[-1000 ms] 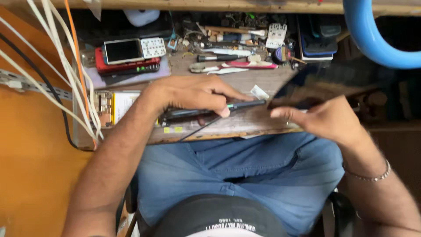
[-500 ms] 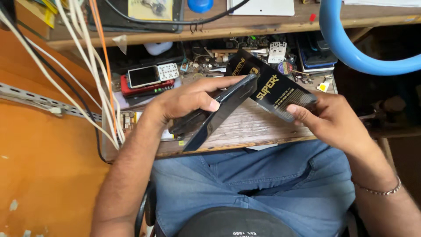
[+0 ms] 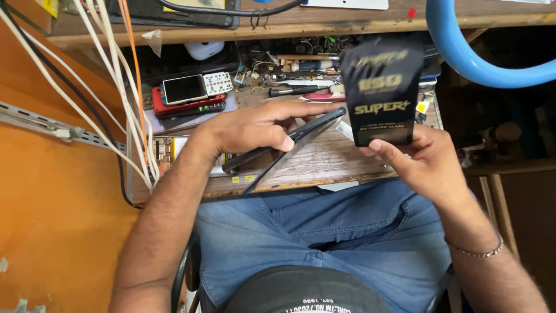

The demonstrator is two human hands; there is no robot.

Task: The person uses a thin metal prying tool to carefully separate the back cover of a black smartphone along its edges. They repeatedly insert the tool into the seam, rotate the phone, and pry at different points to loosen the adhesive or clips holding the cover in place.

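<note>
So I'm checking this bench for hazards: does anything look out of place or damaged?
Nothing looks broken. The left hand holds a dark phone tilted on edge; the right hand holds a black packet upright. White cables hang loose over the cluttered wooden bench.

a phone repair workshop: cluttered wooden workbench (image 3: 324, 165), old handsets (image 3: 191, 95), cables (image 3: 116, 87).

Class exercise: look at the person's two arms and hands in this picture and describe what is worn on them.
Both forearms are bare, with no sleeves in view and no gloves. The left hand shows no ring or watch. The right hand is also bare, but its wrist carries a thin silver chain bracelet.
</note>
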